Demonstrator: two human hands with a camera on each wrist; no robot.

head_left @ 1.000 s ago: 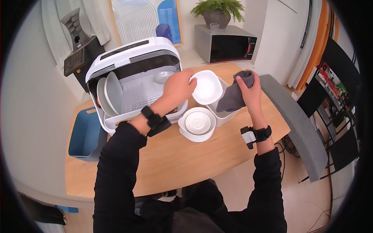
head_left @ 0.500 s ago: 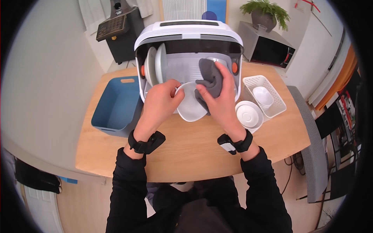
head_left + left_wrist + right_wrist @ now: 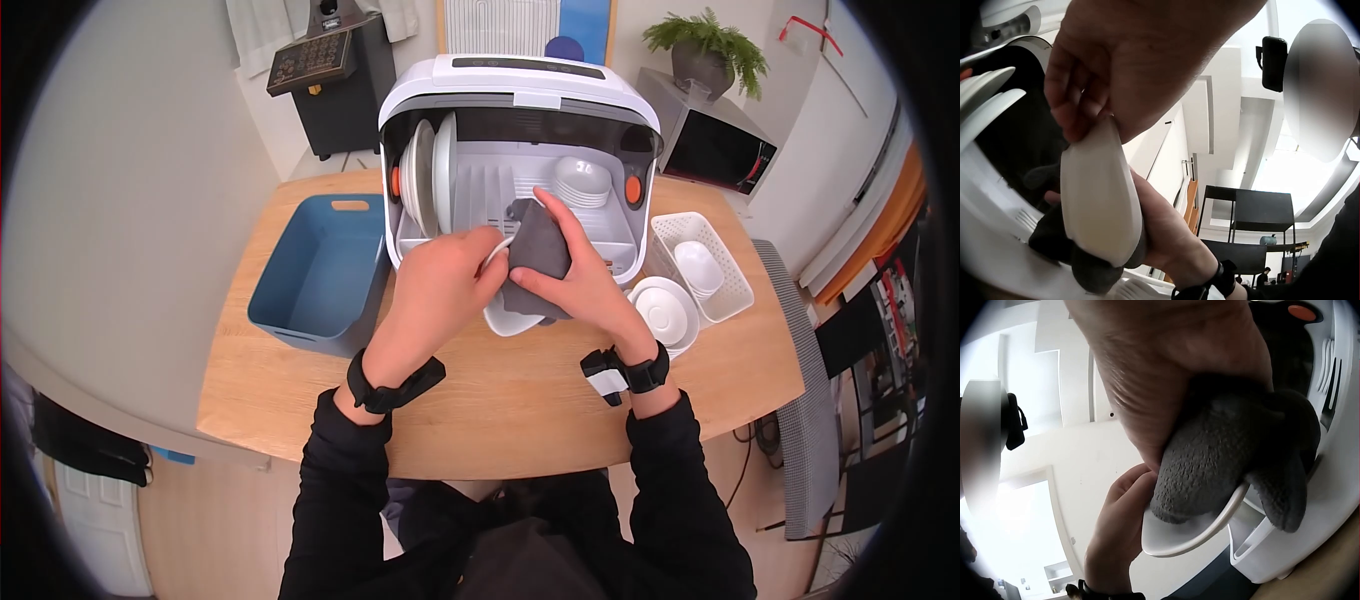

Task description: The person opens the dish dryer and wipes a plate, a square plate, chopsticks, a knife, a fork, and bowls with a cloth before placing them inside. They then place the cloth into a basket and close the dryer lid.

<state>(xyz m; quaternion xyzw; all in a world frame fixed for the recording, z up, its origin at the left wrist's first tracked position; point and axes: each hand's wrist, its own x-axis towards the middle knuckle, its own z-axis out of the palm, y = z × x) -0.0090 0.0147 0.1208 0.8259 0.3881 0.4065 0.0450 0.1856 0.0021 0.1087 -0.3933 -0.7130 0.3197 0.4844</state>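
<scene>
In the head view my left hand (image 3: 440, 290) pinches the rim of a white bowl (image 3: 508, 318) in front of the open white dish box (image 3: 520, 75). My right hand (image 3: 580, 285) grips a dark grey cloth (image 3: 538, 250) against that bowl. The left wrist view shows the bowl's pale underside (image 3: 1099, 194), tilted, with cloth folded round its lower edge. From the right wrist, the cloth (image 3: 1210, 456) lies inside the bowl (image 3: 1191, 540), pressed by the right hand (image 3: 1179, 356). Most of the bowl's inside is hidden by the cloth.
Plates (image 3: 443, 175) stand at the left inside the box, stacked bowls (image 3: 582, 180) at its right. A blue bin (image 3: 320, 265) is on the left. To the right are a white basket (image 3: 735, 285) holding small bowls and a stack of white dishes (image 3: 665, 312).
The head view has swung left from the basket side. Both hands brought bowl and cloth in front of the box, and the cloth now covers more of the bowl, which is tilted.
</scene>
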